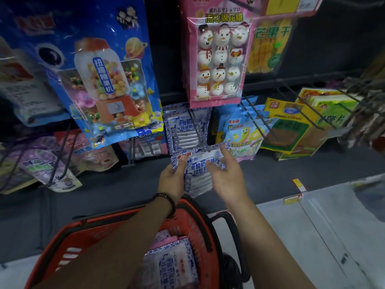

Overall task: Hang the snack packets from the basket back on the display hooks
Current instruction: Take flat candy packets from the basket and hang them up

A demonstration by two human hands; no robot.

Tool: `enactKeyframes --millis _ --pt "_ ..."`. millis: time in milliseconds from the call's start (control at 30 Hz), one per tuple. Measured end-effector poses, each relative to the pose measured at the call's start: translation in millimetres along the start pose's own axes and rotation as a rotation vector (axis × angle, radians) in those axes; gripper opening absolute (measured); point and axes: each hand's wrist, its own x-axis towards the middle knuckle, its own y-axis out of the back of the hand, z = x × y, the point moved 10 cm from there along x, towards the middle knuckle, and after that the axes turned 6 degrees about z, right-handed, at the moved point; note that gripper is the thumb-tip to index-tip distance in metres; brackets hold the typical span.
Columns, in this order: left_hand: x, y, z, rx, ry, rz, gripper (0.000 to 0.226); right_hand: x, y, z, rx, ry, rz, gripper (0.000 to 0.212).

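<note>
A blue-and-white patterned snack packet (198,170) is held up in front of the display, just below the tip of a metal hook (199,132) that carries matching packets (183,126). My left hand (173,176) grips its left edge with the thumb on the front. My right hand (226,174) holds its right side, fingers spread toward the top edge. Below, the red basket (125,232) holds another blue-and-white packet (173,265) and a pink one (164,240).
Hanging packets crowd the rack: a large blue candy bag (104,65), a pink snowman marshmallow pack (218,59), light blue packs (241,132), yellow-green packs (295,126) and purple bags (48,163). Bare hooks (312,109) jut out at right. A white shelf (323,226) lies at lower right.
</note>
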Motion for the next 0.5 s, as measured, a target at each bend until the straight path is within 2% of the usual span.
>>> enactKeyframes --millis 67,300,367,500 --pt "2.3 2.1 1.5 -0.034 0.030 0.004 0.067 0.3 -4.6 -0.2 -0.025 0.001 -0.028 0.070" --pt "25.8 -3.8 8.2 -0.122 0.136 0.039 0.081 -0.7 -20.8 2.2 -0.107 0.001 -0.112 0.075" --pt "37.3 -7.7 8.9 -0.126 0.131 0.034 0.093 -0.4 -25.3 3.2 -0.137 -0.014 -0.133 0.072" --pt "60.8 -12.3 12.0 -0.070 0.096 0.036 0.103 -3.0 -32.5 6.4 -0.177 -0.038 -0.155 0.061"
